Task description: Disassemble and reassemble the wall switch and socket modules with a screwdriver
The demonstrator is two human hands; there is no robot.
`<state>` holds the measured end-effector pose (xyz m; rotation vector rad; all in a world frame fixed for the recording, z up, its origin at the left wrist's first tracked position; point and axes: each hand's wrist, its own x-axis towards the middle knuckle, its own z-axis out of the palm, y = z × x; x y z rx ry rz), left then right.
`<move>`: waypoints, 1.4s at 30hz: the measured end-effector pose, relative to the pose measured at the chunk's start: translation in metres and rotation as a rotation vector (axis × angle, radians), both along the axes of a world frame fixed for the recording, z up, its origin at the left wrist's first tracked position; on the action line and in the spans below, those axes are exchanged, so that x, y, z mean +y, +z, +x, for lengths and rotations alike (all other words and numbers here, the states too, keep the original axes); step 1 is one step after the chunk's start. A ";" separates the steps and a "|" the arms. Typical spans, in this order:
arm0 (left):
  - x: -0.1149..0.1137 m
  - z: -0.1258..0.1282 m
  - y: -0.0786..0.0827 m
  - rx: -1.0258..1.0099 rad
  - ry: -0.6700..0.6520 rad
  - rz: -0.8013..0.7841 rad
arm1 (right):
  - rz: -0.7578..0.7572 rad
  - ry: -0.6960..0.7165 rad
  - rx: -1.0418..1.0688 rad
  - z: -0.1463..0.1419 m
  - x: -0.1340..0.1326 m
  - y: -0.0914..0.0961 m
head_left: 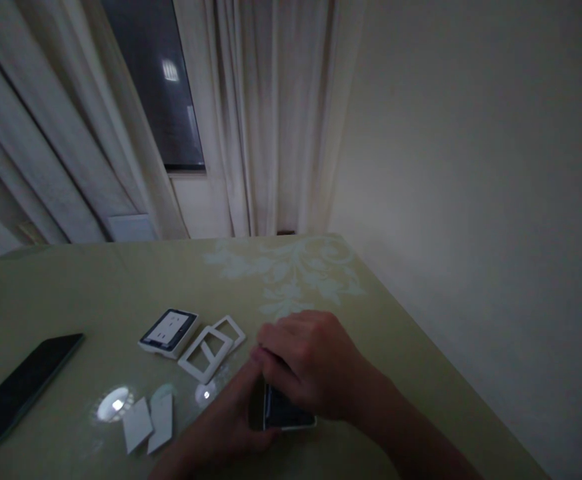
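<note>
Near the table's front edge, my left hand (pixel 243 417) grips a dark-faced, white-edged box (pixel 288 410) from its left side, with the thumb along the near edge. My right hand (pixel 315 363) is closed over the far part of that box, fingers bent together. Whatever those fingers pinch is hidden, and they meet my left fingertips at the upper left corner. Left of my hands lie two white rectangular frames (pixel 225 348), overlapping. Beyond them sits a wall socket (pixel 169 331) with a white face and dark surround in a white box.
Two white plates (pixel 161 420) lie overlapping at the front left of the green table (pixel 121 287). A dark tablet-like slab (pixel 21 387) rests at the far left. The wall (pixel 471 200) borders the table's right side; curtains (pixel 271 120) hang behind it.
</note>
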<state>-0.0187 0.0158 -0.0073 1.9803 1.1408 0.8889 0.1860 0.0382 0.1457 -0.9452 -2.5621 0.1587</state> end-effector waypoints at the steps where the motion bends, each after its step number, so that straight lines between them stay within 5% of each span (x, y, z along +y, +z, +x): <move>1: 0.001 -0.001 0.001 -0.011 -0.046 -0.026 | 0.012 0.040 0.001 0.000 0.001 0.000; 5: 0.001 -0.006 -0.004 -0.039 -0.082 -0.094 | -0.005 0.099 0.072 0.002 0.001 0.000; 11: -0.002 -0.007 -0.014 -0.186 0.193 -0.083 | -0.061 0.106 0.177 -0.002 0.003 -0.003; 16: 0.005 0.010 0.002 -0.282 0.155 -0.068 | 0.019 0.067 0.191 -0.005 0.007 -0.011; 24: 0.007 0.011 0.006 -0.424 0.174 -0.111 | 0.047 0.049 0.248 -0.013 0.012 -0.025; 37: 0.003 0.009 -0.002 -0.328 0.265 -0.094 | 0.116 0.100 0.355 -0.017 0.013 -0.031; 42: 0.005 0.021 0.007 -0.320 0.274 -0.090 | 0.105 0.079 0.334 -0.015 0.010 -0.028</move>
